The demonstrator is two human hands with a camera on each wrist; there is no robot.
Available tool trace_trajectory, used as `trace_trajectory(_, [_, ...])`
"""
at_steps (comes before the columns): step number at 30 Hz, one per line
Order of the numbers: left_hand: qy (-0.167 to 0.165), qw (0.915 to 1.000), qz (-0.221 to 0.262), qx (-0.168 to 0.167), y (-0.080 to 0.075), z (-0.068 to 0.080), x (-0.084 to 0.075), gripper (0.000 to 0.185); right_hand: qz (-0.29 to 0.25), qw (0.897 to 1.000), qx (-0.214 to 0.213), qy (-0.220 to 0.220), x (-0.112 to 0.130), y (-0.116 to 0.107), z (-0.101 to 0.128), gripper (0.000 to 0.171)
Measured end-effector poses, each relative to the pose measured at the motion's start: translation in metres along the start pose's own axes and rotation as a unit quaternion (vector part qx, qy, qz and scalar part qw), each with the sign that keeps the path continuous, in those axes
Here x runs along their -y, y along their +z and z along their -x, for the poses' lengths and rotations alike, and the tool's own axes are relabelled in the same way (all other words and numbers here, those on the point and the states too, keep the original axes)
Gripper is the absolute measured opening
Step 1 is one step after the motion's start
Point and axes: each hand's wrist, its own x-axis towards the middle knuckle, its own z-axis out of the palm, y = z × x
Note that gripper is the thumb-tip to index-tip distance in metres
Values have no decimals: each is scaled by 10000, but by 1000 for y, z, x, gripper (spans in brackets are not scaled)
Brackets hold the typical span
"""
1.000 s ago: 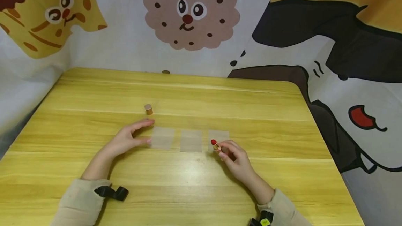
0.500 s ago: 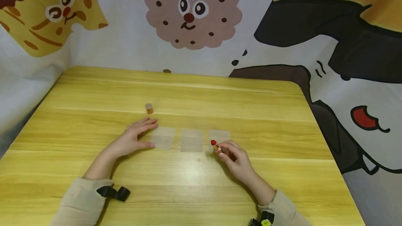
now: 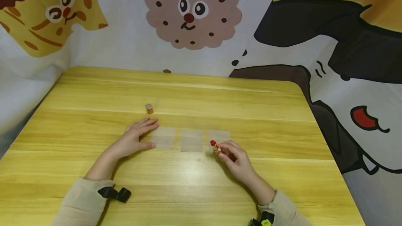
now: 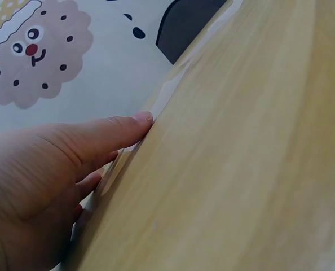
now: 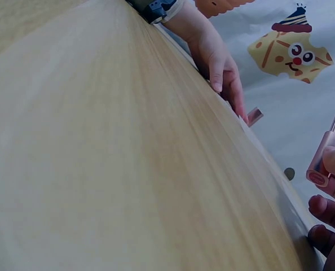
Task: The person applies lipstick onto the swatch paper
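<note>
My right hand [image 3: 237,159] pinches an uncapped lipstick [image 3: 215,147] between thumb and fingers, its red tip tilted up and to the left. It overlaps the lower left part of the right thin translucent square sheet [image 3: 222,135] in the head view. In the right wrist view the lipstick [image 5: 328,148] shows a pink case and a shiny collar. My left hand [image 3: 132,142] lies on the table with fingers extended, thumb and fingertips right at the left edge of the left square sheet [image 3: 164,138]. Between these two sheets lies the middle sheet [image 3: 191,141].
The lipstick's cap [image 3: 149,108] stands upright on the wooden table [image 3: 201,198], just beyond my left fingertips. Behind the table hangs a white cloth [image 3: 122,23] with cartoon prints. Each sleeve cuff carries a black wrist strap, such as the left strap [image 3: 108,193].
My left hand has shifted slightly right, its fingers and thumb coming down at the left sheet's edge. My right hand with the lipstick has stayed nearly still.
</note>
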Motion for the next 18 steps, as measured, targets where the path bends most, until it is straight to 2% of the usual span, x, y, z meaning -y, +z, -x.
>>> trace_trajectory(11, [-29,10000,40,-27,0,0,-3,69,-68,10000,-7,-7,0,-1,-1,30])
trace_trajectory(18, [12,10000,5,-38,0,0,-2,69,-423,9990,-16,-166,-1,1,-4,30])
